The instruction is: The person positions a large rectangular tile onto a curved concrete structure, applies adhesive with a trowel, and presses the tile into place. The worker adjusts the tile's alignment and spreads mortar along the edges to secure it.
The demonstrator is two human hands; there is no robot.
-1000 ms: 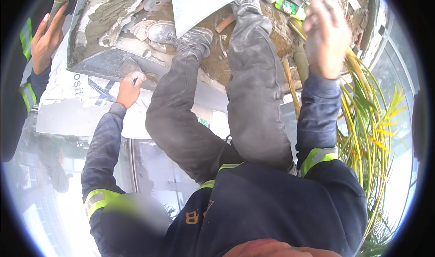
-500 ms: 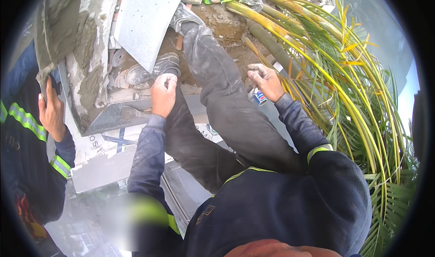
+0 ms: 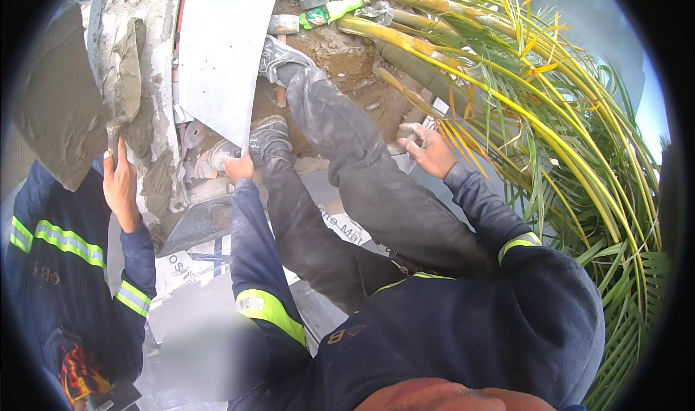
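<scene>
left hand [image 3: 239,168] pinched panel [image 3: 217,56] at corner, long axis toward twelve o'clock; right hand [image 3: 434,154] farther, half-curled, contents unclear.

Smooth panel [image 3: 217,56], perhaps stone; rough, matt mortar [image 3: 129,74]

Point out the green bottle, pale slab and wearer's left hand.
Green bottle [image 3: 334,12], head view: middle of its side.
Pale slab [image 3: 221,52], head view: middle of its face.
Wearer's left hand [image 3: 239,168], head view: back of hand.
</scene>
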